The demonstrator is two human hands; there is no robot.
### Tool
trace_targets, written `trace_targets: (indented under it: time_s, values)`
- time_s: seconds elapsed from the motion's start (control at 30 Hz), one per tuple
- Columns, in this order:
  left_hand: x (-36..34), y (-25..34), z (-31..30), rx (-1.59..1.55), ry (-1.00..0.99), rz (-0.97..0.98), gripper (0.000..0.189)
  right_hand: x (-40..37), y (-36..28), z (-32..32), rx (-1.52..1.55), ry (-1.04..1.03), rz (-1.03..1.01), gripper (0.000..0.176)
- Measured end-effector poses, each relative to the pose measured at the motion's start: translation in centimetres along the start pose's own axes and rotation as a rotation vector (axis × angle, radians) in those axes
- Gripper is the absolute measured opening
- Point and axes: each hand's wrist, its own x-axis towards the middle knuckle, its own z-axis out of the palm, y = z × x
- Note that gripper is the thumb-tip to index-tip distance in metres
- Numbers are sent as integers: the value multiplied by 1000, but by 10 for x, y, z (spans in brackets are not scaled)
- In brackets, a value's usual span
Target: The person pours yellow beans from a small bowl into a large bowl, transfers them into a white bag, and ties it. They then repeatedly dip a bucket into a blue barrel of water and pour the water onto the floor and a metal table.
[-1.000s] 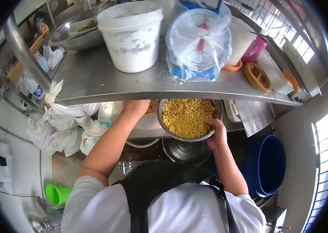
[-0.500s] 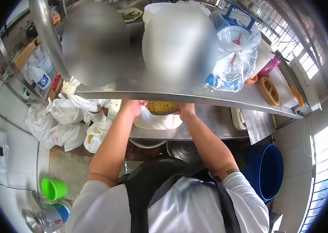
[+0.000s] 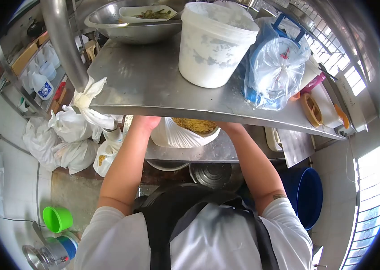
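Note:
Below the raised shelf's front edge, yellow kernels (image 3: 195, 124), slightly smeared, lie in a round container. White plastic or cloth (image 3: 183, 139) drapes over the container's front and left side. To its left is my left hand (image 3: 148, 121), its fingers mostly hidden under the shelf edge. My right hand (image 3: 228, 128) is at the right rim, its fingers also hidden by the shelf. Whether either hand grips the rim cannot be made out. The container stands on the lower steel counter (image 3: 226, 150).
Across my view runs the steel shelf (image 3: 140, 85), bearing a white bucket (image 3: 212, 56), a metal basin (image 3: 140, 33) and a bagged scale (image 3: 277, 67). White bags (image 3: 75, 153) are piled at left. A blue barrel (image 3: 307, 198) stands right, a green bucket (image 3: 58, 219) lower left.
My hands are a little farther apart, with the right hand shifted right. The dark bowl rim seen between them no longer shows; the white covering and kernels look wider.

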Motion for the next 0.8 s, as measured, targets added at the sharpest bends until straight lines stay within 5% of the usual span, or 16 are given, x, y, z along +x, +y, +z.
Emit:
trace_targets:
  time_s: [0.07, 0.13, 0.23, 0.33, 0.5, 0.57, 0.6, 0.67, 0.7, 0.73, 0.8]
  values:
    - [4, 3, -10, 30, 1, 35, 22, 6, -13, 5, 161, -40, 77, 19]
    - [0, 3, -6, 28, -23, 65, 22, 2, -22, 9, -383, -71, -108, 18]
    - [1, 3, -11, 16, -52, 76, 21, -3, -52, -2, -503, 0, -200, 18]
    - [-3, -2, -15, 11, -70, 65, 20, -12, -29, -15, -544, -39, -218, 20]
    - [-8, -6, 4, 89, 49, 56, 16, -37, 2, -37, -470, 201, -219, 25]
    - [3, 0, -32, 94, -322, -183, 13, -49, 15, -41, -420, 279, 60, 25]
    - [0, -5, -23, 102, -320, -187, 13, -56, 24, -41, -414, 283, 66, 25]
    - [-13, -17, 0, 717, -29, -6, 18, -74, 50, -38, 288, 548, 489, 27]
    - [-18, -20, 4, 724, -29, -11, 18, -91, 74, -34, 349, 686, 544, 34]
    - [-23, -23, 7, 1260, 52, 170, 20, -102, 74, -44, 353, 690, 550, 34]
    - [-37, -28, 12, 1798, 132, 363, 24, -140, 68, -63, 757, 796, 739, 44]
